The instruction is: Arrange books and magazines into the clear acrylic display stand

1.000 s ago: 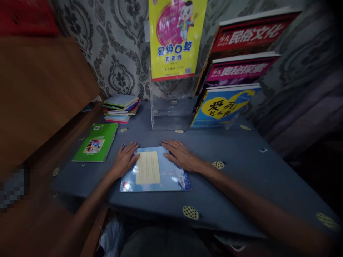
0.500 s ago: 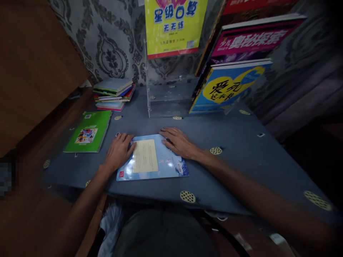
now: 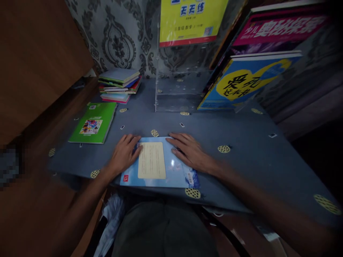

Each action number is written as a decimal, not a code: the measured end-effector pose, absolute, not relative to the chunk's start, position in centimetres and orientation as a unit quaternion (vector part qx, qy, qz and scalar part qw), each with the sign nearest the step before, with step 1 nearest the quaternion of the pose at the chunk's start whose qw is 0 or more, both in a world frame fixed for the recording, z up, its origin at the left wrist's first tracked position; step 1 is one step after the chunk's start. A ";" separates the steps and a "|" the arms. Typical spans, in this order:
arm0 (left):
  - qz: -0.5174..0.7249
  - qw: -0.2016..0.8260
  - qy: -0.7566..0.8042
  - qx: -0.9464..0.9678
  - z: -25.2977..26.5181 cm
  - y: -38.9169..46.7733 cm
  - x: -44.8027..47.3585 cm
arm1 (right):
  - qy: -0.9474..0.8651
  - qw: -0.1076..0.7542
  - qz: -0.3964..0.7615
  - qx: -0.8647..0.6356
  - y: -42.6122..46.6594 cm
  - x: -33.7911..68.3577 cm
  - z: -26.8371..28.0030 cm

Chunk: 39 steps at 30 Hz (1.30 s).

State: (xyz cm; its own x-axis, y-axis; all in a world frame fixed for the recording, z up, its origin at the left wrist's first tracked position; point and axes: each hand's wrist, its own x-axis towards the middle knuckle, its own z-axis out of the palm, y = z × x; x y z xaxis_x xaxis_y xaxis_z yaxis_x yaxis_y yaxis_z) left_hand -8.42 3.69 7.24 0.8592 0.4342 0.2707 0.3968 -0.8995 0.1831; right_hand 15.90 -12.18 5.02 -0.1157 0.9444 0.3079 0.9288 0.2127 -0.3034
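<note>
A light blue book (image 3: 173, 175) lies closed on the cloth-covered table, right by the front edge. Its upward face carries a cream text panel, a red mark at lower left and a barcode at lower right. My left hand (image 3: 125, 151) rests across the book's upper left side, thumb on the cover and fingers stretched forward. On the upper right part, my right hand (image 3: 189, 151) lies flat with its fingers extended. Neither hand is wrapped around anything.
A green book (image 3: 93, 125) lies at the left, with a stack of books (image 3: 119, 85) behind it. A clear acrylic rack (image 3: 157, 85) at the back holds a yellow book (image 3: 191, 25), a blue-and-yellow book (image 3: 246, 84) and a magenta one (image 3: 278, 32).
Both hands and the light blue book have slid towards me; the book now partly covers a pineapple print near the table's front edge. The camera view has shifted a little.
</note>
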 end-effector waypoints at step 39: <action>0.310 0.506 0.341 0.729 10.9 0.3 -10.9 | -0.487 0.508 0.153 -0.694 -19.4 13.5 12.7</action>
State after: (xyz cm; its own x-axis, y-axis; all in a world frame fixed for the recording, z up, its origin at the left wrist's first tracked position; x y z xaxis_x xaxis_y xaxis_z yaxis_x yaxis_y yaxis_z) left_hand -10.86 0.26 10.94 0.5753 0.8108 0.1078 0.1825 -0.2557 0.9494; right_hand 13.54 -19.39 12.69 0.4797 0.8307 0.2825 0.5202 -0.0100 -0.8540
